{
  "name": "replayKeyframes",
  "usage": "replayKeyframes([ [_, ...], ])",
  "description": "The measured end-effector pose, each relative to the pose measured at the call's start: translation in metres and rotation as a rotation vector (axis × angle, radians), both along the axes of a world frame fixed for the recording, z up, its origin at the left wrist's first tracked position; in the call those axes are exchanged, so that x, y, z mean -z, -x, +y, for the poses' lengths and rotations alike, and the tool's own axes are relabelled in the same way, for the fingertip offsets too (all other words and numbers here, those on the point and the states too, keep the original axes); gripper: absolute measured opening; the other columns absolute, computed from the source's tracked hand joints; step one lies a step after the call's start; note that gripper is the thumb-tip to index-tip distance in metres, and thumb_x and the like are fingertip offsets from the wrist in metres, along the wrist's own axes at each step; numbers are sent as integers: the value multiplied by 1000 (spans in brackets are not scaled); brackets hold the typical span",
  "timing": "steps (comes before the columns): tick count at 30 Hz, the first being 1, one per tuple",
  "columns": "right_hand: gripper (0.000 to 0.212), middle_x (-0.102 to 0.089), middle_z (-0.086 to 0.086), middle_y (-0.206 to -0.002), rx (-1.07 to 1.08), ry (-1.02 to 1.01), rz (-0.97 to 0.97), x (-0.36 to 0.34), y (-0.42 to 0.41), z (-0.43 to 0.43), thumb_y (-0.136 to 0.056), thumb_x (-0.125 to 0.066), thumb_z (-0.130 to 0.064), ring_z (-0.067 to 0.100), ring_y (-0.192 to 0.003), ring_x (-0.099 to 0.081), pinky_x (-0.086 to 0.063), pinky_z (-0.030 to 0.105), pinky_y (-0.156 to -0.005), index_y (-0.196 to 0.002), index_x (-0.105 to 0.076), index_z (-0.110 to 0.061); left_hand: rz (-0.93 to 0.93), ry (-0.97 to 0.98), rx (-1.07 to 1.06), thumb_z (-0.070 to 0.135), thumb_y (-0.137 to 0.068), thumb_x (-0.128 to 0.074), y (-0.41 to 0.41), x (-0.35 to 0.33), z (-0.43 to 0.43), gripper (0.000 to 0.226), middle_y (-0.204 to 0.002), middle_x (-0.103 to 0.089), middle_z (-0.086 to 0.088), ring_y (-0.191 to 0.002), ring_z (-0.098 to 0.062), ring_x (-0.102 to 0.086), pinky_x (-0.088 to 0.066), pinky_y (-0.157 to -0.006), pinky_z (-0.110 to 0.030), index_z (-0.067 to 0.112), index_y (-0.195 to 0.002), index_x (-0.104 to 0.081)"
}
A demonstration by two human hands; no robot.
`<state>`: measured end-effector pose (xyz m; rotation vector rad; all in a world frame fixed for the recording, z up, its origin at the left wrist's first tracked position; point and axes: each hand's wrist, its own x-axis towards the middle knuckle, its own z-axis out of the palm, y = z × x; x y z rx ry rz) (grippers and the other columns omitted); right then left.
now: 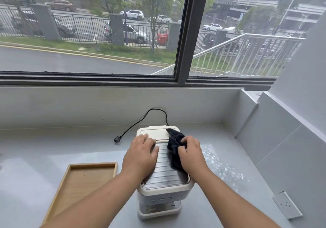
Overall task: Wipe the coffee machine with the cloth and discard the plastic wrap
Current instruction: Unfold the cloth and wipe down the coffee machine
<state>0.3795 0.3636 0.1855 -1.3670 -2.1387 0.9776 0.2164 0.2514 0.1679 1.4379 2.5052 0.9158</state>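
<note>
Gripping cloth (pixel 174 146), right hand (pixel 191 154) fingers curled; left hand (pixel 141 155) flat on coffee machine (pixel 164 189) top edge.

One coffee machine (pixel 163 174), one cloth (pixel 174 144), one tray (pixel 84 183).

A pale grey desk (pixel 53 150) runs under the window and meets a low upstand at the back and a grey wall on the right. The white coffee machine (pixel 163 189) stands on it near the front edge, about the middle. Its black power cord (pixel 141 121) trails off behind and lies on the desk, ending in an unplugged plug (pixel 117 140) to the left. A shallow wooden tray (pixel 82 189) lies flat, left of the machine and apart from it. Crumpled clear plastic wrap (pixel 218 164) lies on the desk right of the machine. A grey socket plate (pixel 286 204) sits at the right front corner.
</note>
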Motion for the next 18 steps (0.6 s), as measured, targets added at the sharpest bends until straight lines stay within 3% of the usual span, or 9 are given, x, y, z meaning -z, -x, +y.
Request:
replayKeyframes([
  [3, 15, -43, 1, -123, 23, 104, -7, -3, 8, 19, -97, -46, -21, 15, -92, -52, -38, 34, -81, -111, -48, -27, 20, -3, 1, 45, -100, -55, 0, 0, 0, 31, -138, -54, 7, -137, -15, -40, -40, -107, -34, 27, -122, -67],
  [9, 10, -49, 8, -123, 29, 136, 9, -7, 24, 44, -98, -47, -20, 25, -97, -51, -37, 33, -78, -108, -49, -21, 39, -11, -8, 43, -99, -59, -1, 0, 2, 29, -140, -57, 5, -138, -16, -43, -39, -109, -32, 26, -120, -70],
  [12, 8, -51, 10, -122, 50, 165, -5, -10, 33, 55, -97, -47, -22, 24, -89, -51, -37, 33, -70, -103, -51, -19, 51, -19, -12, 44, -98, -60, -2, 0, 2, 27, -139, -58, 7, -138, -13, -43, -36, -108, -28, 28, -117, -71],
  [18, 24, -51, 13, -128, -31, 63, -140, -21, 61, 79, -93, -49, -18, 35, -107, -55, -41, 35, -88, -116, -57, -19, 43, -49, -27, 46, -96, -63, -3, 2, 2, 26, -140, -59, 10, -137, -8, -40, -30, -106, -20, 32, -115, -71],
])
